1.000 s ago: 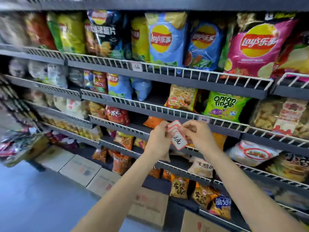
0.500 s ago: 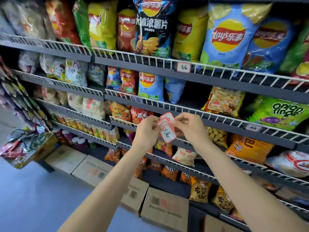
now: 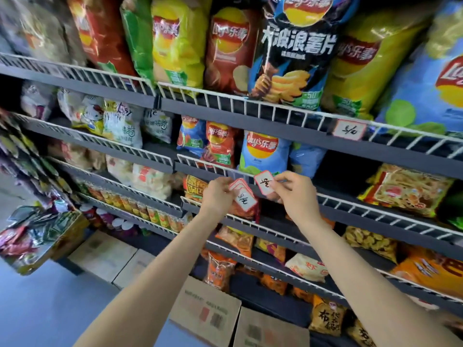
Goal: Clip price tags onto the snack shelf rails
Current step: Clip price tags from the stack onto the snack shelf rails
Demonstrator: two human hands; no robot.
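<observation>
The left hand (image 3: 217, 194) grips a small stack of price tags (image 3: 242, 195), fingers curled round its left edge, the front card white with a red border and handwriting. The right hand (image 3: 295, 190) pinches a single tag (image 3: 264, 182) between thumb and fingers, holding it just in front of the white wire rail (image 3: 200, 163) of the second shelf; whether tag and rail touch I cannot tell. Right behind that tag stands a blue chip bag (image 3: 263, 152), with red and orange bags beside it. One tag already clipped (image 3: 349, 129) hangs on the rail of the top shelf, up and to the right, below a dark chip bag (image 3: 293, 51) and a yellow one (image 3: 360, 63). An orange snack bag (image 3: 196, 187) sits partly hidden behind the left hand. Lower shelves carry more small packets, and cardboard boxes (image 3: 205, 314) lie on the floor beneath. At the far left a tilted bin of wrappers (image 3: 37, 239) juts into the aisle.
</observation>
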